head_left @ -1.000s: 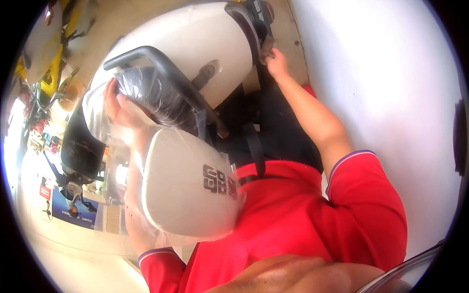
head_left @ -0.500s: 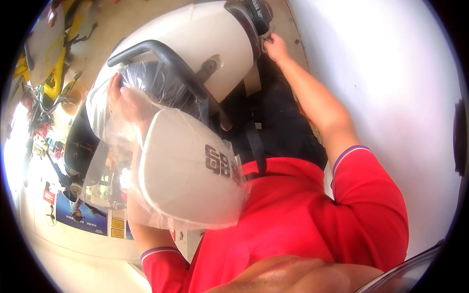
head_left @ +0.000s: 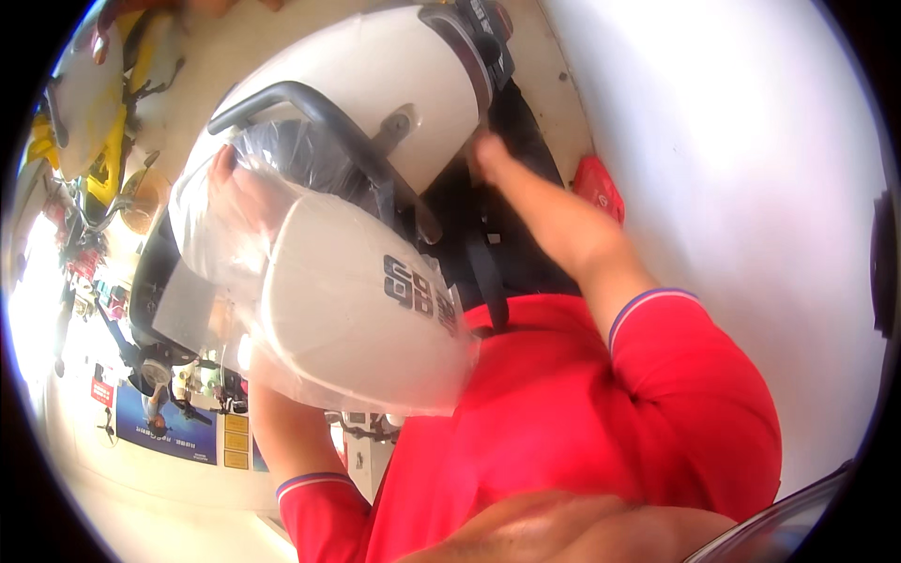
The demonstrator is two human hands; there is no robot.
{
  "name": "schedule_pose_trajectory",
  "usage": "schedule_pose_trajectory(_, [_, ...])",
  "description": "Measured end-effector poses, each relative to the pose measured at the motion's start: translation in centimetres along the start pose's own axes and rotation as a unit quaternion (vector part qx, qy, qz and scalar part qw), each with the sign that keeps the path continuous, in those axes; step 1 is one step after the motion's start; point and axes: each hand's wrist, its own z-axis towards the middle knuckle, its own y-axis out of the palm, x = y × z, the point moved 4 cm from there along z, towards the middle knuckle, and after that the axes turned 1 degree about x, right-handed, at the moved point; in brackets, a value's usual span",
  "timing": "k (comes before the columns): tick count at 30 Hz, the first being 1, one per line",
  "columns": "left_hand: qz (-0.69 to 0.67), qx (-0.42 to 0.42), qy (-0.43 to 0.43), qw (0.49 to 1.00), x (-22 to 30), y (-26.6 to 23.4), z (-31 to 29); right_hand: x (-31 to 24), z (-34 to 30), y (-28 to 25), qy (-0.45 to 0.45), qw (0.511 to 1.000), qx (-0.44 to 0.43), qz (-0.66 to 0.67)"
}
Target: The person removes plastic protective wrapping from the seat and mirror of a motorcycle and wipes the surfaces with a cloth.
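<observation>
A white scooter body (head_left: 347, 80) with a black grab rail (head_left: 324, 108) lies before me. Clear plastic film covers its dark seat (head_left: 291, 145). My left hand (head_left: 249, 197) rests on the wrapped seat, fingers extended, partly seen through the film. Nearer to me, a rounded white panel (head_left: 352, 319) with dark markings, also in film, hides part of my left forearm. My right hand (head_left: 485, 157) is closed at the lower edge of the scooter's white side, under the dark tail piece (head_left: 486, 42). It is blurred, and whatever it holds cannot be made out.
A white wall (head_left: 713, 188) rises along the right, with a red item (head_left: 599, 190) at its foot. Yellow scooter parts (head_left: 105, 159) stand at the far left. Below them hangs a blue poster (head_left: 169, 422). Black trousers show beneath the scooter's side.
My right hand has come down and left from the tail end to the lower edge of the white side. A red item has come into view by the wall. The left hand stays on the seat.
</observation>
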Motion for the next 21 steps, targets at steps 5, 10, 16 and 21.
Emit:
schedule_pose_trajectory(5, [0.015,-0.004,0.007,1.000,0.4,-0.9,0.0,1.9,-0.9,0.1,0.073,0.974,0.069,0.202])
schedule_pose_trajectory(10, [0.011,-0.008,0.008,1.000,-0.3,0.1,-0.1,-8.7,1.4,-7.4,-0.186,0.949,0.170,0.189])
schedule_pose_trajectory(16, [0.013,-0.006,-0.008,1.000,-1.5,-0.2,-0.9,-23.1,1.2,-4.4,-0.469,0.814,0.101,-0.328])
schedule_pose_trajectory(21, [0.013,-0.006,-0.004,1.000,-2.0,0.5,-0.7,-27.2,8.8,-1.5,-0.448,0.766,0.032,-0.460])
